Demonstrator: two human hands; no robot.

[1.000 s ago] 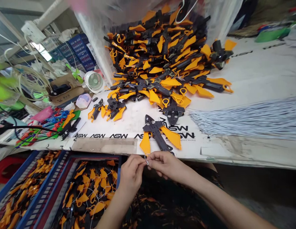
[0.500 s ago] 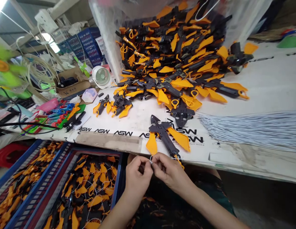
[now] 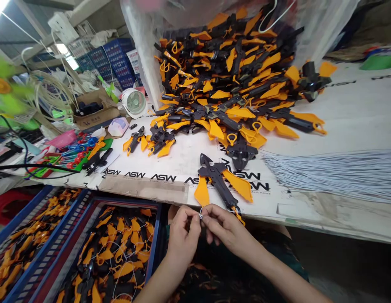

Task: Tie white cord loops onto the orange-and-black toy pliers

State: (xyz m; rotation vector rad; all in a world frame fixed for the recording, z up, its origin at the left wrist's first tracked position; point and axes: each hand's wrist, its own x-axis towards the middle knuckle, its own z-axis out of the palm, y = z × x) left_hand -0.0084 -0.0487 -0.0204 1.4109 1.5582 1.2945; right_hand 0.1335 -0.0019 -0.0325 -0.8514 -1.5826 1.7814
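Just off the table's front edge, my left hand (image 3: 184, 230) and my right hand (image 3: 223, 225) meet fingertip to fingertip. Both pinch a thin white cord (image 3: 201, 215), bent into a small loop between them. Right above my hands lies a black toy part with orange wings (image 3: 219, 183), its nose pointing away from me and its tail with an orange ring at the table's edge. My fingers hide part of the cord, so where it joins the toy cannot be made out.
A large heap of black and orange toys (image 3: 227, 80) stands in a plastic bag behind. Pale cords (image 3: 334, 172) lie in a bundle at right. Blue crates (image 3: 156, 235) of toys sit below left. A small white fan (image 3: 134, 102) stands at back left.
My right hand's fingers have shifted slightly and its lower fingers now show beneath the cord. Both hands still pinch the cord. The view has moved a little.
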